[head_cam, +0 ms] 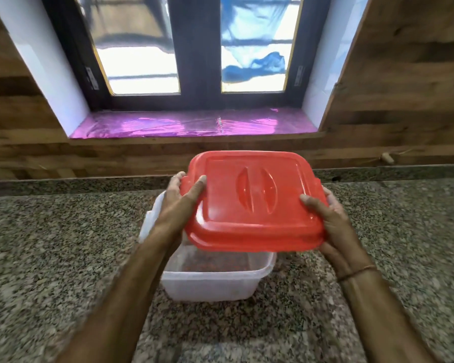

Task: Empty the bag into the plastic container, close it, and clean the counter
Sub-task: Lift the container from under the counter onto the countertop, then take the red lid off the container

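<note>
We hold a red, translucent plastic lid [252, 203] in both hands above the counter. It is a rounded rectangle with a raised border and two curved grooves moulded into its middle. The left grip [180, 203] pinches the lid's left edge, with the thumb laid flat on top and the fingers curled round the rim below. The right grip [333, 226] pinches the right edge the same way: the thumb presses on the smooth top and the fingers are tucked out of sight underneath. A thin brown thread bracelet [357, 273] circles the right wrist.

The lid hangs tilted and is not seated. Under it stands a milky-clear rectangular plastic container [210, 284] with soft corners and a rolled rim. Its near edge is uncovered, while its far part is hidden by the lid. Through the wall and the open mouth we make out a grainy reddish-brown layer [212, 263] on the bottom — too blurred to name.

The container rests on a speckled grey-and-black granite counter [63, 244], polished and flat, which stretches wide on both sides and towards us. At the back a low stone lip meets a wall of brown wood-grain panels [16, 121]. Above that a window sill covered in shiny, wrinkled pink film [194, 124] lies well apart from the lid's far edge, below a dark-framed window [197, 61].
</note>
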The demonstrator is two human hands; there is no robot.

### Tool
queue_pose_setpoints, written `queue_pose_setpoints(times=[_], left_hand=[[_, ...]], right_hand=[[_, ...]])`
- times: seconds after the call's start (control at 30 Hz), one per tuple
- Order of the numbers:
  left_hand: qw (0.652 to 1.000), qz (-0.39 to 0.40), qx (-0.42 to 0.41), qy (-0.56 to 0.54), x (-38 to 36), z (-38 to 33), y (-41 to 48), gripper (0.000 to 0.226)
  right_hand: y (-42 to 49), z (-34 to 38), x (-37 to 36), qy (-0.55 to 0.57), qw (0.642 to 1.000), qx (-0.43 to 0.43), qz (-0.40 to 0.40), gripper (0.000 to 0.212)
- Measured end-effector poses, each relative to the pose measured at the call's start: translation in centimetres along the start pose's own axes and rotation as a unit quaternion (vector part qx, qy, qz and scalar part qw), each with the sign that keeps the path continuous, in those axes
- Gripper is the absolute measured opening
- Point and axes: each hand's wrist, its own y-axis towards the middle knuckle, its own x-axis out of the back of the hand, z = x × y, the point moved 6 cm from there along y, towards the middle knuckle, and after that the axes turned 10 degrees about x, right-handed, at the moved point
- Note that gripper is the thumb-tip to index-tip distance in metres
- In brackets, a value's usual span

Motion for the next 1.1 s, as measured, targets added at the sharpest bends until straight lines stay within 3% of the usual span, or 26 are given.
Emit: queue_pose_setpoints(times=[0.17, 0.33, 0.4, 0.5, 0.83, 0.97, 1.1], left_hand=[[0.996, 0.020, 0.038, 0.073, -10.0, 2.9, -1.5, 0.076], [0.966, 0.009, 0.052, 0.252, -15.8, 6.5, -3.7, 0.097], [0.948, -0.008, 0.018, 0.317, -16.5, 6.9, -3.9, 0.082], [0.916, -0.045, -0.011, 0.398, -16.9, 6.6, -3.7, 0.050], [0.897, -0.087, -0.033, 0.431, -17.6, 6.1, -3.5, 0.037], [0.902, -0.083, -0.021, 0.423, -17.5, 6.2, -3.6, 0.041], [0.913, -0.078, -0.010, 0.400, -17.4, 6.3, -3.7, 0.053]], right_hand=[[2.4, 0.6, 12.0, 0.027, 0.998, -0.019, -0.048, 0.060], [3.0, -1.8, 22.4, 0.012, 0.993, -0.038, -0.108, 0.059], [3.1, -3.5, 24.9, 0.008, 0.992, -0.053, -0.119, 0.062], [3.3, -6.1, 25.6, -0.018, 0.992, -0.081, -0.099, 0.073], [3.8, -14.1, 23.1, -0.128, 0.978, -0.153, -0.063, 0.088], [4.1, -14.4, 23.7, -0.341, 0.931, -0.111, -0.072, 0.078], [3.8, -14.4, 23.0, -0.456, 0.882, -0.101, -0.066, 0.064]])
